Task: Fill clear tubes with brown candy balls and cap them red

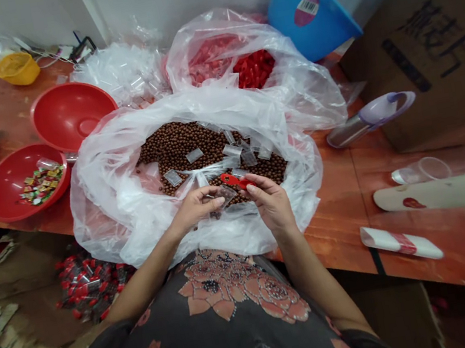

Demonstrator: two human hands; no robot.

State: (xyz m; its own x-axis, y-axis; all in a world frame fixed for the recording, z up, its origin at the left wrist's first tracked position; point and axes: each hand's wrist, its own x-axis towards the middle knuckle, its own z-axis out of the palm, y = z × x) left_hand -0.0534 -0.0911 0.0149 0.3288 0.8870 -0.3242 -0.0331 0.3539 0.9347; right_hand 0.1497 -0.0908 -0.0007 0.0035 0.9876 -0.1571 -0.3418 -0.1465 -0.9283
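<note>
Both hands work over a large white plastic bag (125, 229) full of small round brown balls (177, 142). My right hand (272, 200) pinches a small red plastic piece (236, 181), which points to the left. Close by, my left hand (198, 209) has thumb and fingers closed on a small clear plastic case (227, 194), partly hidden by the fingertips. The red piece is just above the case; whether they touch I cannot tell. More clear plastic cases (232, 150) lie loose on the balls in front of my hands.
Left are two red bowls (72, 109), the nearer holding colourful bits (42, 185). Behind the bag sit a bag of red pieces (256, 69) and a blue bin (303, 11). A bottle (367, 119), a tall cream flask (438, 194) and a carton (421, 45) are right. Filled red-capped cases (87, 280) lie below left.
</note>
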